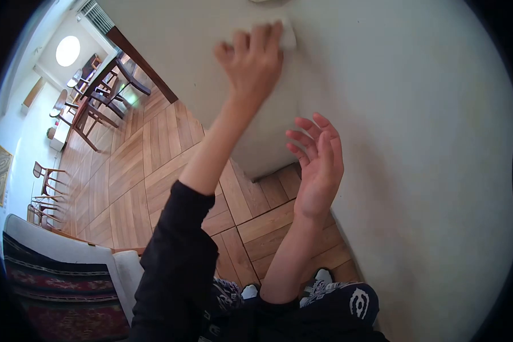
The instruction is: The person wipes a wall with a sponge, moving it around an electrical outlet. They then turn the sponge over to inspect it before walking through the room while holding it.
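White cloth lay flat against a pale wall near the top of the view, pinned there by the bent fingers of the person's left hand, which curled over its near edge and left only a corner showing. Lower and to the right, the right hand was held open beside the same wall, its fingers spread and slightly curved, gripping nothing; whether the palm touched the plaster could not be told. A black sleeve covered the left upper arm, with both forearms bare. The wall ended in an outside corner between the two arms, and its foot met a wooden floor that ran clear away to the left. The person's shoes stood just beside the wall's base. A sofa draped with a patterned blanket closed off the lower left. Well apart, across open floorboards, dark wooden chairs stood around a table, and more chairs lined the far white wall.
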Demonstrator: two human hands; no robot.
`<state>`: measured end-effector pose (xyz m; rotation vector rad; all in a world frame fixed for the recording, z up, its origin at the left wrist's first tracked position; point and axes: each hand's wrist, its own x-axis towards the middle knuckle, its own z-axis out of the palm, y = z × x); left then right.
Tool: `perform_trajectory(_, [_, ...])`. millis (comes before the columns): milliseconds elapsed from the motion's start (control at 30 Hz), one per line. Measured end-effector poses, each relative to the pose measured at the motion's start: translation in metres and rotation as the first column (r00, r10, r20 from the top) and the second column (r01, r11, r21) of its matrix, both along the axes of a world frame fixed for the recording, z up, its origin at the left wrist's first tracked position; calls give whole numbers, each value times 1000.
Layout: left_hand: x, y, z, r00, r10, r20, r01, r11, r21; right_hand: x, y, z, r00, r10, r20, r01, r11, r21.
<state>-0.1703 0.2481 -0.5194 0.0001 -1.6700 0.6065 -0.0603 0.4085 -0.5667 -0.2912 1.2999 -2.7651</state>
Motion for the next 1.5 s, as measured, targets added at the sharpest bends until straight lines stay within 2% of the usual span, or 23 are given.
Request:
perform_trajectory(67, [-17,-4,20,999,23,-50,-24,1000,-20,-2,2,1,1000,-17,-1,17,1000,9])
perform_trajectory(167, [-20,3,0,984,167,55,-169,985,27,-5,8,-1,998,-51,26,51,999,7])
perform_trajectory(300, [-20,-1,-85,982,74,173,-81,996,36,-13,22,-7,993,-114,11,114,993,27])
perform_trajectory(467, [-16,-6,-133,959,-22,284,5,998,60,-8,28,-14,992,-125,-16,126,989,81])
perform_trajectory(567, [-2,-12,-160,912,34,408,14,993,-114,-1,29,-16,991,-137,-10,137,985,108])
perform_trajectory(600, [-1,-13,-166,915,26,404,-2,998,-59,1,29,-15,991,-131,-15,132,985,111])
perform_trajectory(667, [6,-5,-163,917,4,399,-26,998,50,6,32,-14,992,-127,-18,129,985,117])
perform_trajectory(700, [6,-3,-160,943,8,332,-41,995,93,8,34,-14,992,-122,-36,125,985,122])
perform_trajectory(767, [8,6,-127,980,23,196,-60,982,181,11,38,-13,991,-115,-69,123,984,131])
perform_trajectory(867, [-9,3,-98,994,-55,99,36,982,184,12,43,-17,987,-135,-92,147,979,138])
perform_trajectory(967, [-10,5,-114,978,-31,207,-2,987,161,9,38,-14,988,-151,-45,152,988,37])
perform_trajectory(1067, [-4,4,-148,935,-75,346,28,990,137,2,25,10,996,-51,-68,57,994,95])
perform_trajectory(1133, [4,-4,-172,786,5,618,-28,999,27,-1,22,26,993,-29,-117,50,981,185])
perform_trajectory(1200, [9,-9,-193,702,-71,709,106,994,-5,-2,27,40,986,-19,-164,61,965,255])
perform_trajectory(1233, [8,-11,-197,659,-104,745,177,984,-19,-2,28,44,977,-28,-209,71,977,202])
perform_trajectory(1333, [24,-6,-179,751,-170,638,225,974,-6,4,28,39,945,-86,-314,106,993,47])
perform_trajectory(1400, [44,-5,-161,798,-156,582,170,985,31,7,20,27,925,-140,-352,126,990,-65])
perform_trajectory(1500, [49,-15,-124,871,-175,459,127,983,133,6,14,-4,899,-151,-411,158,987,-19])
